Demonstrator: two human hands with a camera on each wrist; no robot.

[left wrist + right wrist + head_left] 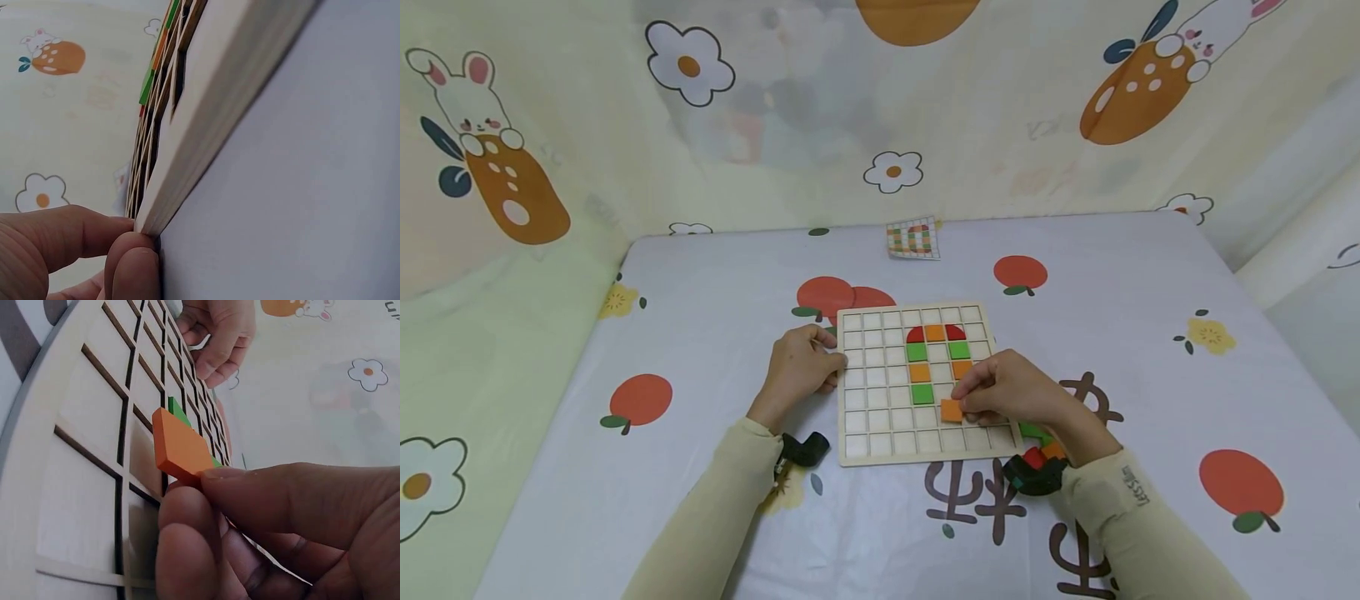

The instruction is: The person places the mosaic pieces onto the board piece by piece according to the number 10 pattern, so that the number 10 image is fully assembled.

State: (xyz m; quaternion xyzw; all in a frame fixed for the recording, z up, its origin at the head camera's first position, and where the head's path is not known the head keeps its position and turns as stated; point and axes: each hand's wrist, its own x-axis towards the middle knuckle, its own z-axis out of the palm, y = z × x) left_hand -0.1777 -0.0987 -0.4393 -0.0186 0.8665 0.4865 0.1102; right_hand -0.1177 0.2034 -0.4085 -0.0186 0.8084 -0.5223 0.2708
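As I'm watching the feeds from afar, the left hand (801, 367) is pinching the left edge of the wooden grid board (877, 419) between thumb and fingers. Rightward, its cells are holding an arch (934, 333) of red, orange and green pieces, the left leg ending in a green square (922, 394). Just right of that, the orange tile (951, 411), with no long axis, is hanging tilted over the cells, lying leftward of the nearer right hand (1015, 387), whose fingers are pinching one side. Beyond, loose tiles (1033, 431) are lying on the bench (1157, 367), partly hidden by the wrist
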